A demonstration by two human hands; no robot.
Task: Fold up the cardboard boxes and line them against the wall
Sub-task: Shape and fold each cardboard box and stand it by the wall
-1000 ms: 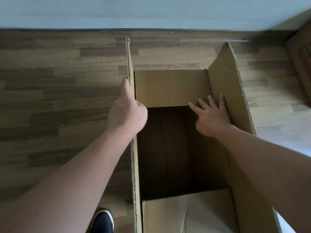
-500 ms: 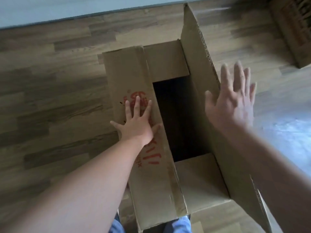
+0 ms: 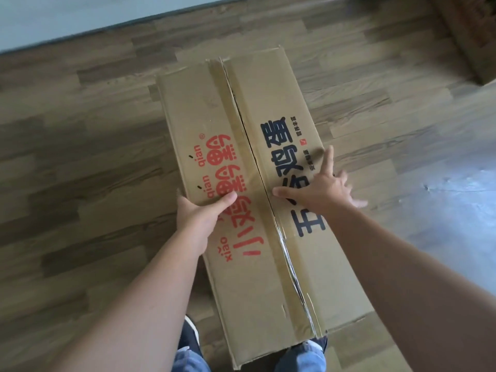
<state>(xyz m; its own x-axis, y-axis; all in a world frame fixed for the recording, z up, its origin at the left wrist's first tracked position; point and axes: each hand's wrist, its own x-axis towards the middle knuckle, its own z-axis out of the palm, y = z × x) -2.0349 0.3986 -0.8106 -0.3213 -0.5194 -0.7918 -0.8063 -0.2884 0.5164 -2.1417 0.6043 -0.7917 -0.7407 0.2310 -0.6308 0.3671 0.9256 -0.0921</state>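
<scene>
A long brown cardboard box (image 3: 241,285) stands on the wood floor in front of me, its two top flaps folded down and meeting along a centre seam. Red print covers the left flap, dark blue print the right. My left hand (image 3: 200,214) holds the box's left edge, thumb lying on top of the left flap, fingers hidden over the side. My right hand (image 3: 320,187) presses flat on the right flap with fingers spread. The wall (image 3: 80,14) runs along the top of the view.
Another cardboard piece (image 3: 472,33) lies at the top right corner. Wood floor (image 3: 80,170) stretches to the left and beyond the box. A pale patch of light (image 3: 442,200) falls on the floor at right. My jeans and a shoe show below the box.
Both top flaps have been folded down: the box was open with flaps upright, and now its top is closed. My right hand came down onto the right flap; my left slid to the left edge.
</scene>
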